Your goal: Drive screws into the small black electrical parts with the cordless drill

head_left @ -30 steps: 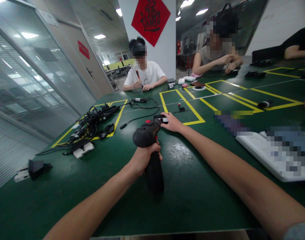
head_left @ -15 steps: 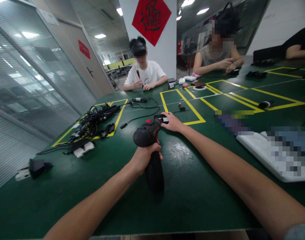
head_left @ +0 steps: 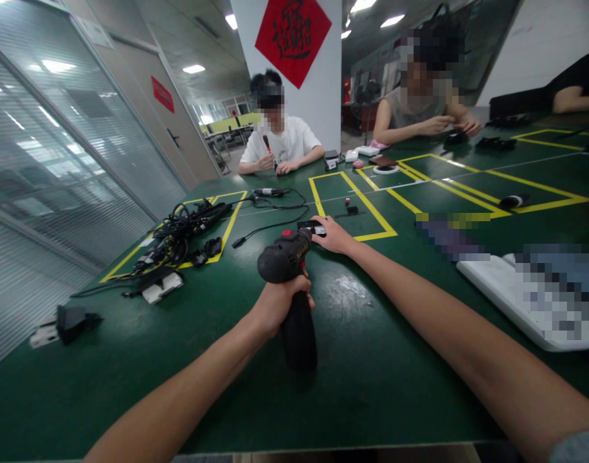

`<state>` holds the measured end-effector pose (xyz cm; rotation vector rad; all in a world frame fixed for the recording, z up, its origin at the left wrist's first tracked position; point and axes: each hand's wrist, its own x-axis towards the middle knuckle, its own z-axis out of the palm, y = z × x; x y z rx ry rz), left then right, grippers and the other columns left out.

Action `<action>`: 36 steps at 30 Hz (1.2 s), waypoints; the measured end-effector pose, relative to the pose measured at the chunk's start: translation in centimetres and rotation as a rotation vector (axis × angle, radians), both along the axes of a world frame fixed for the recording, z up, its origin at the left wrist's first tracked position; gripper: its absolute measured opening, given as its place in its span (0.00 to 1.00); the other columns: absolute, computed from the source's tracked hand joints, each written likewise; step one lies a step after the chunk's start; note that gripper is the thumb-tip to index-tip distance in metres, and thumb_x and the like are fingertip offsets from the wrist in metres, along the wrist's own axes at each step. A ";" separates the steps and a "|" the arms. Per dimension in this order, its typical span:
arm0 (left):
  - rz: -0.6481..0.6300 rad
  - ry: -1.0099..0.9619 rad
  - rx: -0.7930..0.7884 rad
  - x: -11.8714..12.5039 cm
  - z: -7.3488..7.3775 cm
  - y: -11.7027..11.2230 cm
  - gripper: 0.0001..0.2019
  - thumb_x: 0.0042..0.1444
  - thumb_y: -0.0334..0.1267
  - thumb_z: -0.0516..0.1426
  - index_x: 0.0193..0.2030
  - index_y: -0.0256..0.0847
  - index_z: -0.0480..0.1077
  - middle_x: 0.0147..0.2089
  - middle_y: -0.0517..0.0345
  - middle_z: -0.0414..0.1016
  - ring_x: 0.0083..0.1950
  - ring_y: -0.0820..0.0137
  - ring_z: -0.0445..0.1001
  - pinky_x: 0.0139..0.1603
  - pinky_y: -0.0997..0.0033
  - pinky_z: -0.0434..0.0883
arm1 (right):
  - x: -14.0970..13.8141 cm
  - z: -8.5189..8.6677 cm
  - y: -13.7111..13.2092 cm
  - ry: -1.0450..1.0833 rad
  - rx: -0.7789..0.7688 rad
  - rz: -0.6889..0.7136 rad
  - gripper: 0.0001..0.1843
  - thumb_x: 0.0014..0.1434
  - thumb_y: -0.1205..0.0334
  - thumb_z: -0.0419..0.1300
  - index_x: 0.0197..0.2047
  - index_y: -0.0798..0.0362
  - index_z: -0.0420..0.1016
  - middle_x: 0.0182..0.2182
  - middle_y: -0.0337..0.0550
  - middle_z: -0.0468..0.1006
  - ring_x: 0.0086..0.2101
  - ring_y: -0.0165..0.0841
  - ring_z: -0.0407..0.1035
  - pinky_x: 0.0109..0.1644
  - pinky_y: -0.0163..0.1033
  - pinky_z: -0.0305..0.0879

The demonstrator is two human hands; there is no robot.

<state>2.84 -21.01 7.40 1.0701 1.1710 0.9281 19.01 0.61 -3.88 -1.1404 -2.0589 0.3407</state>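
My left hand [head_left: 280,305] is shut around the grip of a black cordless drill [head_left: 285,260], which has a red button on top and stands with its handle toward me. My right hand [head_left: 332,236] reaches across to the drill's front end. Its fingers press on a small black-and-white piece [head_left: 310,227] at the nose. The exact join between that piece and the drill is hidden by my fingers.
A tangle of black cables and chargers [head_left: 179,238] lies to the left on the green table [head_left: 366,360], inside and beside yellow tape outlines. A pixelated white object [head_left: 530,296] lies to the right. Co-workers [head_left: 278,132] sit across the table.
My hands and the drill stay in nearly the same place. The co-worker at the far right of the table has moved their hands toward a black object.
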 end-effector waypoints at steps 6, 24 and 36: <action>-0.003 -0.021 -0.002 -0.1 0.1 -0.1 0.09 0.42 0.33 0.58 0.32 0.39 0.65 0.23 0.63 0.69 0.21 0.73 0.69 0.25 0.73 0.65 | 0.0 0.2 -0.2 -0.002 -0.025 -0.020 0.29 0.60 0.50 0.59 0.63 0.50 0.63 0.50 0.51 0.68 0.49 0.43 0.69 0.55 0.47 0.65; 0.002 -0.017 -0.001 -0.1 0.0 -0.1 0.09 0.43 0.33 0.58 0.33 0.39 0.65 0.23 0.63 0.69 0.21 0.73 0.69 0.25 0.73 0.66 | 0.0 0.0 0.1 0.025 -0.030 -0.021 0.26 0.63 0.52 0.54 0.62 0.50 0.64 0.50 0.51 0.68 0.49 0.41 0.70 0.57 0.47 0.65; 0.003 0.018 -0.027 -0.1 0.1 0.0 0.09 0.43 0.34 0.58 0.33 0.39 0.65 0.21 0.60 0.70 0.21 0.71 0.69 0.25 0.73 0.65 | 0.1 0.1 0.2 0.009 -0.039 -0.004 0.27 0.59 0.57 0.56 0.62 0.50 0.64 0.48 0.49 0.68 0.46 0.41 0.70 0.55 0.46 0.66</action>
